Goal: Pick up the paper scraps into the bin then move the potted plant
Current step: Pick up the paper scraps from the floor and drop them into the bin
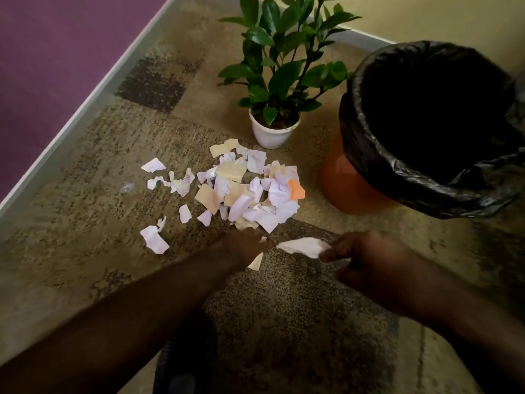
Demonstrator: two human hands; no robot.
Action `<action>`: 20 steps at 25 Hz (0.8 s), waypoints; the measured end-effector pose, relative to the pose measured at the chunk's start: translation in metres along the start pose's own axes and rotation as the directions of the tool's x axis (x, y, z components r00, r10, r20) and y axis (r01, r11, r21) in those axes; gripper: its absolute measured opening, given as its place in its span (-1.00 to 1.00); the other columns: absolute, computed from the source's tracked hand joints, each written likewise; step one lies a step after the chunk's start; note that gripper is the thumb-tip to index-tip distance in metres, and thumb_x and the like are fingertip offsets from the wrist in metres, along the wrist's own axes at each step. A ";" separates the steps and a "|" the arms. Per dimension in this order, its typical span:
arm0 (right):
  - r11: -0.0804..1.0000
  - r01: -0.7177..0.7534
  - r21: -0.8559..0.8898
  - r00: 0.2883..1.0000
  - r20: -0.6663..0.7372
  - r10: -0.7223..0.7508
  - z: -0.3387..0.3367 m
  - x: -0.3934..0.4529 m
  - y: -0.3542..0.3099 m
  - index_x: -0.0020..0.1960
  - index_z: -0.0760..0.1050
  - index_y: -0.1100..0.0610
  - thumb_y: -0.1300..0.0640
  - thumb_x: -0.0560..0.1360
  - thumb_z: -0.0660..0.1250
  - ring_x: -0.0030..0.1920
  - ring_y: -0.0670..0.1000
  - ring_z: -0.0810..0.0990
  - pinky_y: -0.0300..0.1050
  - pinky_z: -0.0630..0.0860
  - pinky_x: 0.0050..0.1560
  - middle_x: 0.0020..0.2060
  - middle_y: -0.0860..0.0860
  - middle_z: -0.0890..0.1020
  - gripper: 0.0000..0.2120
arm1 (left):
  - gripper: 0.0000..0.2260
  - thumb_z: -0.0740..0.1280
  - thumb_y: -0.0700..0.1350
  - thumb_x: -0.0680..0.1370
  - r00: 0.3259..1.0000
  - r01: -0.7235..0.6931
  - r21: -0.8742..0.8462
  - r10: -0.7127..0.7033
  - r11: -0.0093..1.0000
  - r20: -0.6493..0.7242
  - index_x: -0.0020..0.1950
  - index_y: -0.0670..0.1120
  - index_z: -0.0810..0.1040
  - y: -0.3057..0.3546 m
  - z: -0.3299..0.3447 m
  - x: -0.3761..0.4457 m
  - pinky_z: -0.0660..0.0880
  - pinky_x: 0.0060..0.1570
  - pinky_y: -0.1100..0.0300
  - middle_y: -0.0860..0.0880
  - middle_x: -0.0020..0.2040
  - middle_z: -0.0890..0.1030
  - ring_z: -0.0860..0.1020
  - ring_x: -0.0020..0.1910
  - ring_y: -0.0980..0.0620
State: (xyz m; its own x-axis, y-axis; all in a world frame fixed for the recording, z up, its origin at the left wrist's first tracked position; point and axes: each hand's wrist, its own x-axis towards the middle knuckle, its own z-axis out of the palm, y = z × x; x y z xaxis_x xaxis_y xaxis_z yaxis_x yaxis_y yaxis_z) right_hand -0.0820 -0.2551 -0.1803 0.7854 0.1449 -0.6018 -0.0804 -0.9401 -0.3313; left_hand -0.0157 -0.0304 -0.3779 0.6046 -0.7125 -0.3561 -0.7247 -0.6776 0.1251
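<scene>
On the carpet (85, 251), just in front of the pot (274, 132): scraps (244, 189) heaped, strays left of the pot. Right of the pot, well clear: bin (355, 183). Nearer than the heap: left hand (250, 245), fingers down among tan pieces, grip unclear; right hand (366, 260) pinching a white scrap (304, 246).

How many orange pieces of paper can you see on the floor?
1. The orange scrap lies on the right edge of the paper pile, close to the orange bin. More orange bits may be hidden under other scraps.
</scene>
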 end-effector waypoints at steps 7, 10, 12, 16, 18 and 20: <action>0.998 -0.061 0.032 0.998 0.036 0.060 0.010 0.000 0.008 0.12 0.61 -0.21 0.08 0.45 0.44 -0.26 -0.36 0.45 -0.36 0.38 -0.06 0.22 -0.23 0.58 -0.71 | -0.64 0.60 -0.02 0.12 0.969 -0.228 0.083 0.218 0.970 0.113 -0.12 0.13 0.68 0.004 0.008 0.005 0.42 -0.57 0.30 0.05 -0.32 0.62 0.60 -0.39 0.04; 0.993 -0.093 0.073 0.996 0.011 0.093 0.006 -0.003 0.006 0.09 0.62 -0.18 0.11 0.44 0.45 -0.19 -0.25 0.50 -0.32 0.43 -0.04 0.21 -0.20 0.59 -0.73 | -0.71 0.42 -0.10 0.43 0.961 -0.249 0.107 0.232 0.962 0.150 0.14 0.00 0.60 0.003 -0.004 0.003 0.55 -0.19 0.14 -0.11 0.07 0.62 0.62 0.00 -0.07; 0.989 -0.102 0.108 0.994 -0.029 0.106 -0.003 -0.009 0.003 0.08 0.63 -0.16 0.13 0.45 0.44 -0.15 -0.23 0.54 -0.33 0.44 -0.07 0.20 -0.18 0.60 -0.74 | -0.78 0.45 -0.14 0.41 0.982 -0.155 0.019 0.152 0.988 0.109 0.05 -0.08 0.64 0.005 -0.013 0.004 0.53 -0.06 0.16 -0.13 0.08 0.63 0.62 0.04 -0.02; 0.975 -0.019 0.223 0.970 -0.230 0.072 -0.038 -0.029 -0.002 0.05 0.60 -0.21 0.14 0.46 0.43 -0.24 -0.43 0.55 -0.52 0.42 -0.32 0.04 -0.27 0.61 -0.72 | -0.80 0.37 -0.24 0.46 0.995 0.002 -0.395 -0.042 0.919 -0.093 0.05 -0.06 0.64 0.002 -0.044 -0.013 0.40 0.02 0.31 -0.05 0.06 0.59 0.58 0.09 0.01; 0.951 0.041 0.306 0.903 -0.418 0.096 -0.057 -0.037 -0.002 0.06 0.61 -0.18 0.13 0.45 0.43 -0.17 -0.50 0.52 -0.59 0.41 -0.33 -0.03 -0.33 0.58 -0.73 | -0.76 0.32 -0.32 0.47 0.974 0.003 -0.546 -0.127 0.838 -0.190 0.03 -0.03 0.62 -0.004 -0.080 -0.020 0.46 -0.02 0.23 0.01 0.01 0.57 0.57 -0.02 0.02; 0.921 0.080 0.382 0.784 -0.594 0.179 -0.072 -0.037 0.005 0.07 0.62 -0.15 0.14 0.45 0.43 -0.17 -0.53 0.49 -0.64 0.37 -0.34 -0.07 -0.33 0.57 -0.74 | -0.74 0.37 -0.35 0.42 0.880 -0.110 -0.584 -0.194 0.805 -0.433 0.00 -0.04 0.62 -0.011 -0.137 -0.019 0.54 -0.12 0.24 0.05 -0.07 0.56 0.55 -0.16 0.14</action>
State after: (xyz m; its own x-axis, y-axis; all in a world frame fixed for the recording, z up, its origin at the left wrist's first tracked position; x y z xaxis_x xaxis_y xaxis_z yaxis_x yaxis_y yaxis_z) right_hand -0.0674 -0.2878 -0.1074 0.9662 -0.2378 -0.0996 -0.2462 -0.7358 -0.6309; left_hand 0.0266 -0.0344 -0.2454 0.8158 -0.5749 0.0630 -0.4566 -0.5735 0.6802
